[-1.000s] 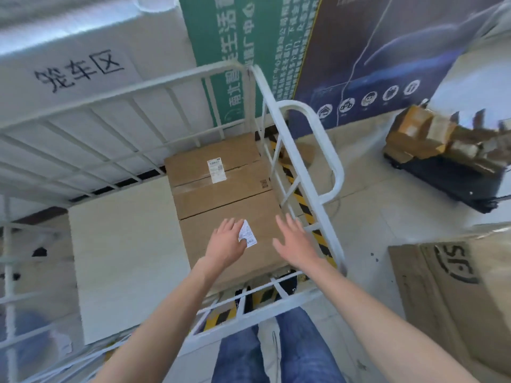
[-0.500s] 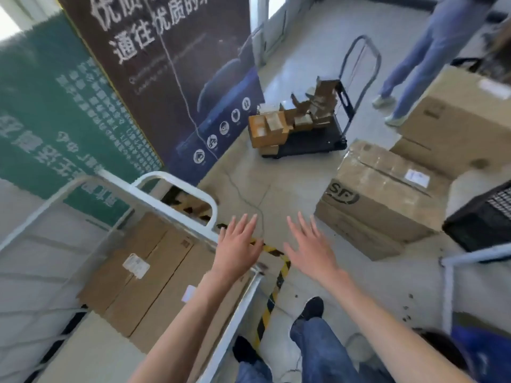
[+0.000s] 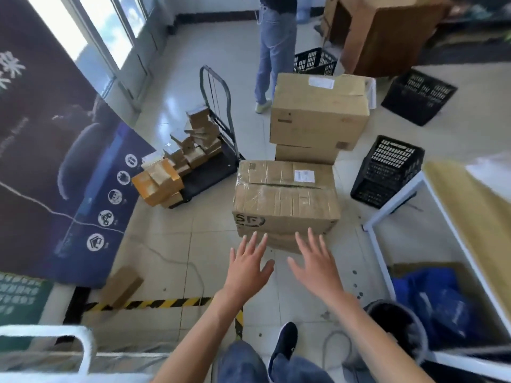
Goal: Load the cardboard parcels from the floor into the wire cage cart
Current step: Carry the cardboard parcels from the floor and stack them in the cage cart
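A taped cardboard parcel point(image 3: 284, 200) with a black logo and a white label stands on the tiled floor ahead of me. Behind it a larger parcel point(image 3: 318, 111) rests on a flatter one point(image 3: 304, 153). My left hand point(image 3: 247, 265) and my right hand point(image 3: 315, 262) are both empty with fingers spread, stretched out just short of the near parcel's front face. Only the white handle and top rail of the wire cage cart point(image 3: 55, 344) show at the bottom left. A small flat parcel point(image 3: 123, 286) lies by the hazard tape.
A black platform trolley point(image 3: 213, 167) piled with small boxes stands at the left by a dark banner. Black plastic crates point(image 3: 387, 172) sit to the right. A person in jeans point(image 3: 273, 51) stands at the back. A white frame point(image 3: 387, 217) and a dark bucket point(image 3: 398, 333) are at the right.
My view has swung right, away from the cage cart and its loaded parcels, to the parcels on the floor. Both open hands have moved toward the nearest parcel.
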Tool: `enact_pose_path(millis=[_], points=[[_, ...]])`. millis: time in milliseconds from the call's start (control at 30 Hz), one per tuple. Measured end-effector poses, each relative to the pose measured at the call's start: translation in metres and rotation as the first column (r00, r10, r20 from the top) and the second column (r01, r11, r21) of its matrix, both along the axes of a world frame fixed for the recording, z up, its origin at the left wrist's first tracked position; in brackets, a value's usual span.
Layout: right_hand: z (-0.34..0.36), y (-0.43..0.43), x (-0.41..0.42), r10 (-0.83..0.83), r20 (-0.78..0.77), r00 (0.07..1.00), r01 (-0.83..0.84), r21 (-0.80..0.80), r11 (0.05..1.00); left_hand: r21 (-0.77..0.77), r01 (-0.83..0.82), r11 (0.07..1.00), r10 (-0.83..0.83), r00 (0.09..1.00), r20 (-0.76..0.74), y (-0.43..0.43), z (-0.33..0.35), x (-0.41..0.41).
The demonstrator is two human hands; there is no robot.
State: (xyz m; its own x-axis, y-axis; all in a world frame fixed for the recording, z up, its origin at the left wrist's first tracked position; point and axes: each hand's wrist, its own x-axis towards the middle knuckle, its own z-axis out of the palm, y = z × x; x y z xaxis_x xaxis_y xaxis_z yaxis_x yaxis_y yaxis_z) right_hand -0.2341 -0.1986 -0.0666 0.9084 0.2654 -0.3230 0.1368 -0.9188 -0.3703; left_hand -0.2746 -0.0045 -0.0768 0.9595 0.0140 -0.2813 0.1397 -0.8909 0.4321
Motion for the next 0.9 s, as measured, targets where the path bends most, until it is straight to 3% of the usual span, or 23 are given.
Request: enact_pose_path(millis=[300, 900], points=[[-0.030, -0.002, 0.082, -0.087, -0.083, 0.993, 0.092, 0.063, 0.994, -0.013, 0.066, 0.998, -0.067, 0.994, -0.082, -0.003, -0.034, 0.115], [-0.176, 0.027, 0.317, -0.270, -0.350, 0.897, 0.272, -0.044, 0.961, -0.036, -0.197, 0.980, 0.157, 0.868, -0.471, 0.112, -0.224, 0.375]])
